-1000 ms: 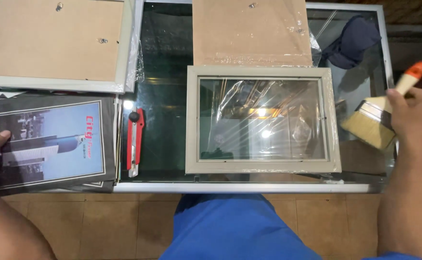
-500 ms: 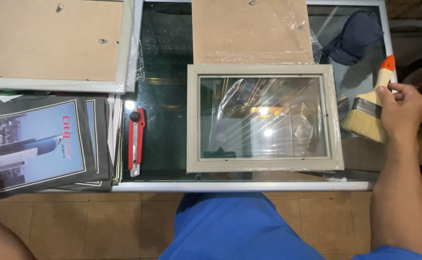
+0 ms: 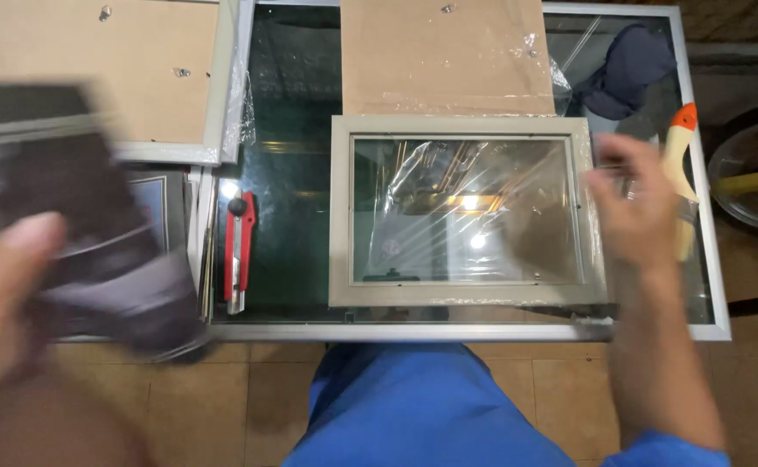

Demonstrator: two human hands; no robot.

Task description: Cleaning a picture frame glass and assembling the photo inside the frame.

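Note:
A pale grey picture frame [image 3: 340,216] lies on the glass table, with crinkled clear film over its glass pane. My right hand [image 3: 634,212] is blurred over the frame's right edge, fingers apart and holding nothing. Just behind it lies a paintbrush [image 3: 680,143] with a cream handle and an orange tip; its bristles are hidden by the hand. My left hand [image 3: 7,294], blurred at the lower left, grips a dark printed sheet [image 3: 102,242] lifted off the stack of prints [image 3: 161,212].
A red utility knife [image 3: 239,251] lies left of the frame. A brown backing board [image 3: 444,56] sits behind it. Another frame [image 3: 93,69] lies face down at the upper left. A dark cap [image 3: 630,69] lies at the back right. The table's metal rim [image 3: 482,332] runs along the front.
My right hand has let go of the paintbrush and moved left over the frame's right edge. My left hand has lifted a dark print off the stack, toward the camera.

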